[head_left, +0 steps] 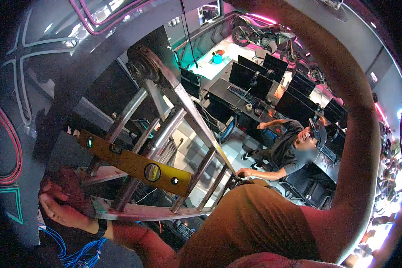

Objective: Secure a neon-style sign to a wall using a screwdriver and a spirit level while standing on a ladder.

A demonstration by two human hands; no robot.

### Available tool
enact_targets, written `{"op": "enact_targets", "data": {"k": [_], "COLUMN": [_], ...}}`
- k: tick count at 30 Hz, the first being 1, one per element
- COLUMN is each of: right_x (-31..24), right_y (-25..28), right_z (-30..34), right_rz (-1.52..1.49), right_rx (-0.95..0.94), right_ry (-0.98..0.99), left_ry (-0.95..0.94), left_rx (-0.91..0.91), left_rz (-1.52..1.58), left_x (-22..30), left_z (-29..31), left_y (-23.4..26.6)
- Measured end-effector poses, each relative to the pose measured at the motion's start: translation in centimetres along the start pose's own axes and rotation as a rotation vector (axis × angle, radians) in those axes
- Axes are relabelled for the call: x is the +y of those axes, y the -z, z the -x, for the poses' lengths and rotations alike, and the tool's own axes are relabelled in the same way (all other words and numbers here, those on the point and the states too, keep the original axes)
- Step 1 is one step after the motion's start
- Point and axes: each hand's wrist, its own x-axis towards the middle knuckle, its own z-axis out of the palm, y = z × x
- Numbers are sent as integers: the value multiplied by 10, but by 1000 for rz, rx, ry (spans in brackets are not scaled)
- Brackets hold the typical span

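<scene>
My left hand is at the lower left, beside the wall and the end of a metal ladder. Its fingers look curled, but deep shadow hides what they hold. A dark band circles that wrist. Close by, a yellow spirit level with round vial windows lies slantwise across the ladder's rungs. My right arm arches up along the right side and leaves at the top, so my right hand is out of sight.
Below, another person in dark clothes and a cap has one hand at the ladder's side. Desks with several monitors and keyboards stand beyond, then a motorcycle. Blue cables hang under my left forearm; neon tubes line the wall.
</scene>
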Motion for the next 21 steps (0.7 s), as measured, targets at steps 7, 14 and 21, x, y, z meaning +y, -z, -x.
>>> {"op": "enact_targets", "data": {"k": [7, 14, 21], "right_x": [72, -23, -12], "right_y": [-40, 42, 8], "right_z": [29, 0, 3], "right_rz": [-132, -675, -150], "right_rx": [-6, -61, 56], "right_ry": [0, -794, -479], "left_ry": [-54, -47, 46], "left_rx": [154, 46, 69], "left_rz": [-39, -119, 49], "left_x": [23, -2, 22], "left_z": [8, 3, 12], "left_y": [-46, 6, -28]}}
